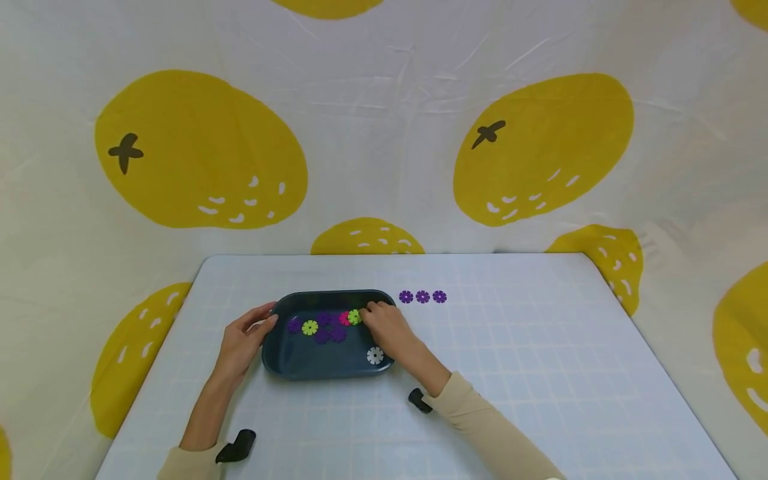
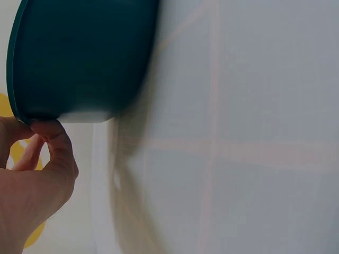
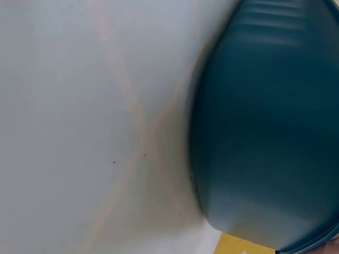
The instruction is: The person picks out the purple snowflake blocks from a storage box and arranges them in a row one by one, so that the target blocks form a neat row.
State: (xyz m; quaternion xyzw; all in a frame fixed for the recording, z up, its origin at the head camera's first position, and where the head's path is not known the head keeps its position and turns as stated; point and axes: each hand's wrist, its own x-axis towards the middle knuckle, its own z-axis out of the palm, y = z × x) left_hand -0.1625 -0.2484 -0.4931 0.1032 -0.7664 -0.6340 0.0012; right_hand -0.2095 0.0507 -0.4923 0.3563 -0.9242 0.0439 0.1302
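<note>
Three purple discs (image 1: 423, 294) appear set out on the tabletop (image 1: 540, 347), upper centre; other discs (image 1: 337, 333) await in the tray (image 1: 324, 368), centre-left. The left hand (image 1: 240, 340) pinches its rim; the right hand (image 1: 387, 327) reaches in, grip hidden.

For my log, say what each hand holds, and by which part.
The left hand pinches the dark blue-green oblong tray by its left rim. The right hand is at the right end; what it holds, if anything, cannot be told.
</note>
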